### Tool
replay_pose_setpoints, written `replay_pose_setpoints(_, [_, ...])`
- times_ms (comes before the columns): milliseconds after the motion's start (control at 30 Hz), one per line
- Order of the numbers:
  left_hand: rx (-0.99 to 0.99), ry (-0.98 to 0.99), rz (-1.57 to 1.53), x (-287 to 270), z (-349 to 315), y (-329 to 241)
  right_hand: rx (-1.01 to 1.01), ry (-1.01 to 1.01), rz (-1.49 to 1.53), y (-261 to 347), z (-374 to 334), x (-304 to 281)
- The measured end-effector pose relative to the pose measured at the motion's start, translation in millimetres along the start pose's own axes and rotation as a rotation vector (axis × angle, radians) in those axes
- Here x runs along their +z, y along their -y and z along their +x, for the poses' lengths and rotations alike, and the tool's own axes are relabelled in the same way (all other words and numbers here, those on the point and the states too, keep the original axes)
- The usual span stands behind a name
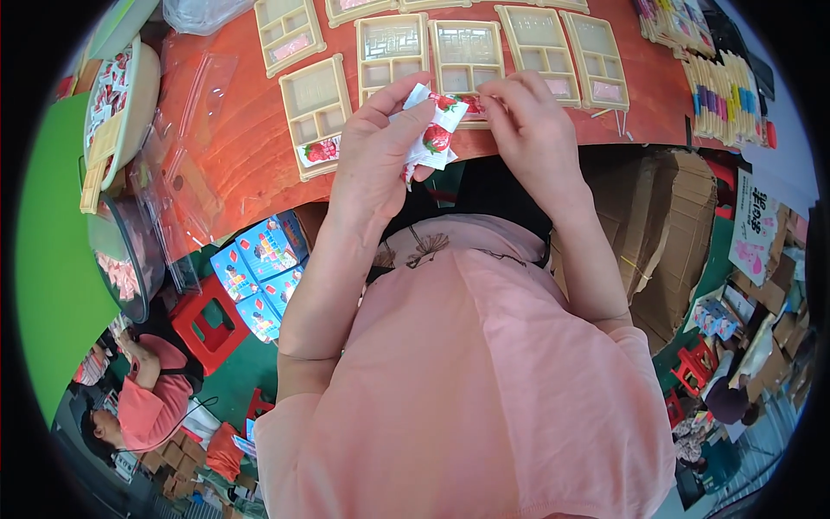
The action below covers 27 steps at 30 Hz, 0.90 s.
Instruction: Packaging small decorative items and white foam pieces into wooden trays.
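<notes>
My left hand is closed around several small white sachets printed with red strawberries. Just beside it, the fingers of my right hand pinch another strawberry sachet over the front compartment of a cream plastic tray. Part of that sachet is hidden by my fingers. A tray to the left has a strawberry sachet lying in its front compartment. The tray to the right holds a small pink packet in its front compartment.
More cream trays stand on the red table. A bowl of sachets is at the left, above a tub of pink packets. Bundled sticks lie at the right. Blue boxes, a red stool and a cardboard box are below.
</notes>
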<state>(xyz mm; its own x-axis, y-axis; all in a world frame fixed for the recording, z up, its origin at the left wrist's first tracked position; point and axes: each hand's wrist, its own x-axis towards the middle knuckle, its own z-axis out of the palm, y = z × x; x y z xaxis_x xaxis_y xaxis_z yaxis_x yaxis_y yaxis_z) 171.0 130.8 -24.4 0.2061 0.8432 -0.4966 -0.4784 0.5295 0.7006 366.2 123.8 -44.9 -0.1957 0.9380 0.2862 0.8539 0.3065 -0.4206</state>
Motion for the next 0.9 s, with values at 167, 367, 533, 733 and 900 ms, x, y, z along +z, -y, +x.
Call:
replay_pose_setpoints(167, [0.125, -0.006, 0.092, 16.2, 3.4, 11.6, 0.543, 0.293, 0.936, 11.8, 4.5, -19.9])
replay_pose_setpoints(367, [0.059, 0.013, 0.022, 28.1, 5.1, 15.9, 0.353, -0.009, 0.775, -30.9, 0.1, -34.5])
replay_pose_setpoints(533, [-0.075, 0.071, -0.027, 23.7, 8.8, 12.8, 0.101, -0.097, 0.383, -79.7, -4.4, -43.6])
replay_pose_setpoints(733, [-0.186, 0.097, -0.056, 30.1, 17.0, 15.0, -0.019, -0.026, -0.055, -80.7, -13.1, -35.0])
replay_pose_setpoints(900, [-0.199, 0.22, -0.157, 33.4, 23.2, 16.9, 0.109, -0.144, 0.367, -54.3, -16.9, -49.4])
